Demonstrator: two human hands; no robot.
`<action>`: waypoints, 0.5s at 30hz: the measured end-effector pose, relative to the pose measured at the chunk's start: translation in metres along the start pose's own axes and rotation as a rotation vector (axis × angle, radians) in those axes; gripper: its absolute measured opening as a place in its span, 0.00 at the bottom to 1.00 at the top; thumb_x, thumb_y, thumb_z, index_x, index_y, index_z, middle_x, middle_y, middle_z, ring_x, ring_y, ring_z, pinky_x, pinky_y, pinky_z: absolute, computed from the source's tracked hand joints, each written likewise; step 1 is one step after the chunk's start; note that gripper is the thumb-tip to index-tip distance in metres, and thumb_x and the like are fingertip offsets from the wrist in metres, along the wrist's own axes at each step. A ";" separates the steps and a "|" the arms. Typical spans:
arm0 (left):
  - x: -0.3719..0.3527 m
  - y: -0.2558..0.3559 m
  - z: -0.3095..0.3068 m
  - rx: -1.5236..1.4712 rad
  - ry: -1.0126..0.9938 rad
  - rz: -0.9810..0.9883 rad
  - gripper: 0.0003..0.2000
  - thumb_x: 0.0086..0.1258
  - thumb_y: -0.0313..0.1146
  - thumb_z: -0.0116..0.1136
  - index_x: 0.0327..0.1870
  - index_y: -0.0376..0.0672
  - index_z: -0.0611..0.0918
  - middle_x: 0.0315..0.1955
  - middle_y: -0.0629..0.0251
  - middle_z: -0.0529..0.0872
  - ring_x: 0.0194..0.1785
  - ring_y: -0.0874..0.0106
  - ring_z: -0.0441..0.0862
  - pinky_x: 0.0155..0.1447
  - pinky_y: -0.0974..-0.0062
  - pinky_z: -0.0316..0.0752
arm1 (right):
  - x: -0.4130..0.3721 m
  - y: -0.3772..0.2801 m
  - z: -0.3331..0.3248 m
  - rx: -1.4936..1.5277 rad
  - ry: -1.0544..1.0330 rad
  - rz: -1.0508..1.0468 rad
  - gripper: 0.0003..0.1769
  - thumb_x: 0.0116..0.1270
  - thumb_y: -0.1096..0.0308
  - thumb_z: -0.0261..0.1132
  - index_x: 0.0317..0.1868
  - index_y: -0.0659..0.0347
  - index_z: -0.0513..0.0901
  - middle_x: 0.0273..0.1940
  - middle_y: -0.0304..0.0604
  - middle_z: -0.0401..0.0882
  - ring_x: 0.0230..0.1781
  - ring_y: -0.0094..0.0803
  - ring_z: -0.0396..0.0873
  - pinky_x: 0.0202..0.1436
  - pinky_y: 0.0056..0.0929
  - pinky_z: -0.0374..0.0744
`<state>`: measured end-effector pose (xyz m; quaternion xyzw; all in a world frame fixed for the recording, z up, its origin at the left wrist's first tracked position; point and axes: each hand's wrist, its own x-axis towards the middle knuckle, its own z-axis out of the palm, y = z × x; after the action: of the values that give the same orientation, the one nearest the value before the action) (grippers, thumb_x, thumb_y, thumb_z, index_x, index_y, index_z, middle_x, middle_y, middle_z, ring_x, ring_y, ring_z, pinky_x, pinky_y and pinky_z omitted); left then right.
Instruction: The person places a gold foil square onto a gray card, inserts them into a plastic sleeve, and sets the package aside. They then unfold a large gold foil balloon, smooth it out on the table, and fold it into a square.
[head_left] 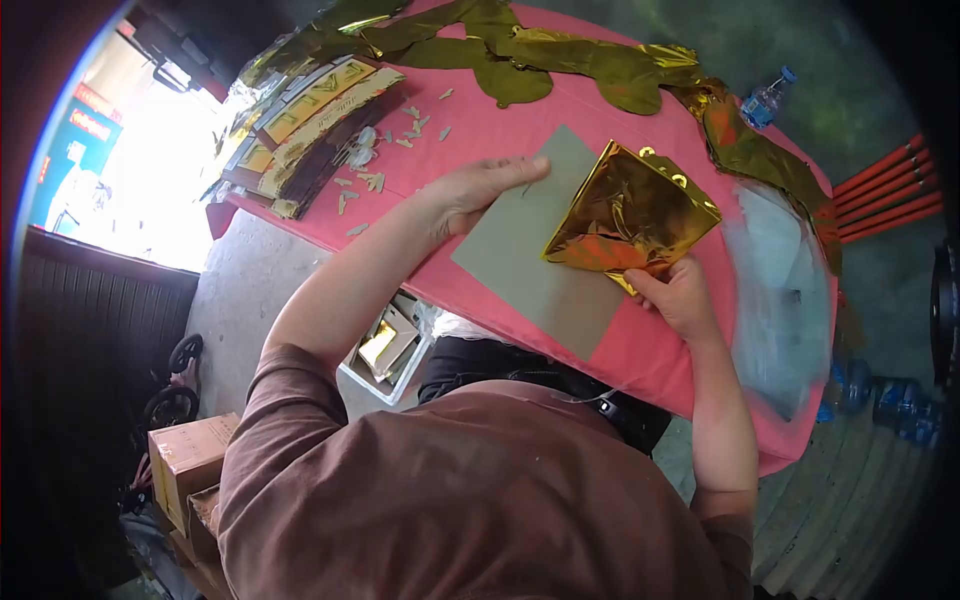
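Observation:
My left hand (pixel 487 192) grips the left edge of a flat grey card sheet (pixel 500 262), its thumb lying over the top face. The sheet is tilted above the pink-covered table. In my right hand (pixel 682 300) is a folded gold foil balloon (pixel 632 215), pinched at its lower corner between thumb and fingers. Small round tabs stick out from the foil's upper right edge. The foil overlaps the right side of the card; whether the two touch cannot be seen.
The pink table (pixel 440 130) carries flat gold foil balloons (pixel 630 80) along its far edge, stacked printed packages (pixel 325 125), scattered small pale pieces (pixel 375 182), clear plastic bags (pixel 775 300) and a water bottle (pixel 765 100). A white box (pixel 385 350) sits below; cardboard boxes (pixel 192 455) stand lower left.

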<state>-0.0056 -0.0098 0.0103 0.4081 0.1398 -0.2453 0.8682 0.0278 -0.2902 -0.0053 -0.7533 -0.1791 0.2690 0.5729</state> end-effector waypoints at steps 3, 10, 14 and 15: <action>0.004 -0.003 -0.002 0.268 -0.045 0.150 0.20 0.62 0.30 0.62 0.55 0.38 0.74 0.46 0.62 0.82 0.46 0.73 0.82 0.49 0.73 0.79 | 0.001 -0.001 -0.001 -0.020 0.006 0.007 0.06 0.60 0.70 0.67 0.35 0.63 0.81 0.24 0.33 0.78 0.19 0.16 0.73 0.20 0.14 0.70; 0.001 -0.003 -0.005 0.344 -0.125 0.167 0.21 0.60 0.24 0.61 0.56 0.36 0.74 0.46 0.61 0.83 0.46 0.74 0.82 0.51 0.76 0.78 | 0.000 -0.001 -0.001 -0.013 0.010 0.015 0.06 0.60 0.70 0.67 0.34 0.62 0.81 0.23 0.33 0.78 0.19 0.15 0.73 0.21 0.14 0.70; -0.001 -0.002 -0.012 0.303 -0.185 0.132 0.20 0.62 0.26 0.60 0.56 0.35 0.73 0.46 0.59 0.83 0.45 0.74 0.83 0.48 0.78 0.80 | 0.001 0.000 -0.001 -0.011 0.011 0.004 0.05 0.60 0.70 0.67 0.34 0.62 0.81 0.23 0.33 0.78 0.19 0.15 0.73 0.21 0.13 0.71; 0.000 -0.001 -0.015 0.302 -0.185 0.131 0.20 0.62 0.26 0.60 0.56 0.35 0.73 0.46 0.59 0.83 0.45 0.74 0.83 0.48 0.78 0.80 | 0.001 0.001 -0.001 -0.011 0.011 0.005 0.05 0.60 0.70 0.67 0.34 0.62 0.81 0.23 0.33 0.78 0.19 0.15 0.73 0.21 0.13 0.71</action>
<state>-0.0069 0.0011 0.0007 0.5179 -0.0059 -0.2429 0.8202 0.0289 -0.2908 -0.0060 -0.7583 -0.1755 0.2650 0.5691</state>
